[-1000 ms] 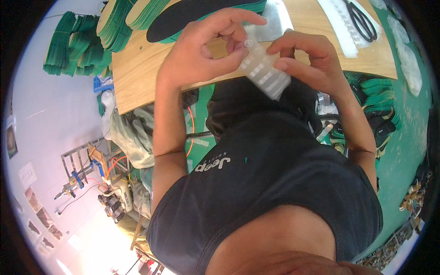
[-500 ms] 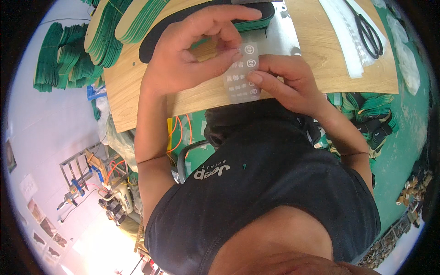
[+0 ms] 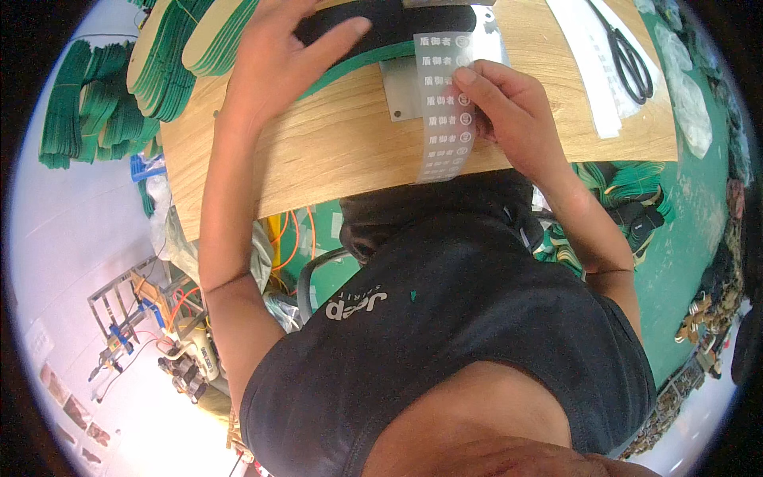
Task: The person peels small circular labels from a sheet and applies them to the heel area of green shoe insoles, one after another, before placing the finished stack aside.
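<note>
My right hand [image 3: 517, 115] pinches a translucent strip [image 3: 439, 127] of printed white labels by its right edge. The strip hangs down in front of the table's near edge. My left hand [image 3: 278, 67] is spread with the thumb held apart, over the left part of a stack of black-topped insoles [image 3: 389, 30] with green undersides; its fingertips run near the top rim of the picture. Whether it touches the stack I cannot tell. Beneath the strip and the stack, a grey metal plate [image 3: 400, 95] rests on the wooden table [image 3: 342, 143].
At the table's right lie white label strips [image 3: 584, 71] with black-handled scissors [image 3: 632, 67] on them. Stacks of beige and green insoles [image 3: 171, 56] stand at the far left, more green bundles [image 3: 67, 107] beyond. Other insoles [image 3: 628, 191] are piled below the table's right side.
My left hand has let go of the label strip and moved left and away toward the insole stack. The strip now hangs unfolded from my right hand, its printing turned to readable side.
</note>
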`<state>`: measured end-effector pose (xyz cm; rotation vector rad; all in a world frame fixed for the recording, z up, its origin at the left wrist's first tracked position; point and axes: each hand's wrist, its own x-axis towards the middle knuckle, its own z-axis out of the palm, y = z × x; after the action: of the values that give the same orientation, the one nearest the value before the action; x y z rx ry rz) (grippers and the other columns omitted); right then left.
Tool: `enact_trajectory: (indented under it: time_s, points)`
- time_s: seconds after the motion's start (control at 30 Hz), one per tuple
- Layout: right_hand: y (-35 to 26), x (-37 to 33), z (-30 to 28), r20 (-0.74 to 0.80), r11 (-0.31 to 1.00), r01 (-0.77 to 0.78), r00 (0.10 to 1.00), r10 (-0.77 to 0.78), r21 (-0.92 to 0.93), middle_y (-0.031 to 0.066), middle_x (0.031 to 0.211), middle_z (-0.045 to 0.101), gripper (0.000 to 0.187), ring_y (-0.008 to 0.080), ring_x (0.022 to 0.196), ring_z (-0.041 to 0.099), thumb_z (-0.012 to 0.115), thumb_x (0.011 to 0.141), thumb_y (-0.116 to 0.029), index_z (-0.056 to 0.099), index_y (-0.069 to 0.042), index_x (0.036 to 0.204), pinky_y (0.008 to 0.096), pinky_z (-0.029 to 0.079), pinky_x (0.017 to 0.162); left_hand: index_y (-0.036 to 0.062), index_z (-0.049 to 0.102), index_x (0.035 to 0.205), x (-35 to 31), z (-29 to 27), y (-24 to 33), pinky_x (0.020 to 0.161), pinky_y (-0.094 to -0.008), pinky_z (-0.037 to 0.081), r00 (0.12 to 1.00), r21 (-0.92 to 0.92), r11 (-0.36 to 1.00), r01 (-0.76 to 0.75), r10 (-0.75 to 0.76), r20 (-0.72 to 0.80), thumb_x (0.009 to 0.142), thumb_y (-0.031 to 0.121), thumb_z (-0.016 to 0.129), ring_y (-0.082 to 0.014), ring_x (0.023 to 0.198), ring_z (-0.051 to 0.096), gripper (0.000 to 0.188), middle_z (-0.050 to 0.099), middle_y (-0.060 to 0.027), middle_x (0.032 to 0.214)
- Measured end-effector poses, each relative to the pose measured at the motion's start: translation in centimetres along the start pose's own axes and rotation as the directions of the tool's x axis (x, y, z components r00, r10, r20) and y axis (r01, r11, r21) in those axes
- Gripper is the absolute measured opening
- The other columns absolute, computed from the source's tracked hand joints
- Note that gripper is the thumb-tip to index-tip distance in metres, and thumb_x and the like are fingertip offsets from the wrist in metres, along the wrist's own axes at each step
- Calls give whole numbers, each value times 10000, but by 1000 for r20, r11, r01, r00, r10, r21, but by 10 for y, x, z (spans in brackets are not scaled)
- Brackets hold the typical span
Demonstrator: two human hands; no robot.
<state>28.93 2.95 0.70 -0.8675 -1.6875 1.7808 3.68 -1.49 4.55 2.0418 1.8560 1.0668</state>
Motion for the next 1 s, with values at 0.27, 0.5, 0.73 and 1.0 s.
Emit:
enact_trajectory:
  time_s: [0.27, 0.5, 0.73, 1.0]
  points:
    - [-9, 28, 0, -103, 960, -227, 964, 246, 166, -13, 639, 600, 300, 44, 488, 463, 653, 946, -308, 684, -39, 818, 211, 316, 436, -48, 567, 1248, 16, 4, -7, 936, -422, 473, 939, 177, 984, -18, -45, 342, 717, 422, 811, -415, 1093, 569, 749, 607, -254, 1196]
    - [3, 36, -7, -142, 965, -185, 967, 212, 185, -5, 649, 623, 291, 42, 499, 489, 663, 937, -301, 684, -46, 800, 209, 322, 437, -60, 566, 1246, 14, 11, -16, 953, -423, 463, 952, 230, 972, -44, -28, 304, 730, 451, 797, -405, 1080, 581, 762, 619, -264, 1164]
    - [1, 40, -5, -166, 961, -196, 959, 229, 194, -10, 651, 624, 288, 38, 497, 490, 667, 933, -294, 678, -45, 790, 211, 322, 434, -68, 574, 1231, 15, 12, -9, 912, -433, 478, 946, 231, 973, 14, -88, 311, 741, 455, 791, -406, 1059, 593, 748, 627, -264, 1145]
    - [7, 41, -5, -166, 954, -168, 963, 213, 248, -8, 658, 629, 267, 34, 493, 505, 665, 933, -273, 677, -37, 807, 200, 327, 428, -60, 576, 1241, 13, 13, -14, 921, -437, 482, 960, 247, 969, -26, -45, 277, 740, 459, 796, -408, 1077, 597, 754, 628, -268, 1157]
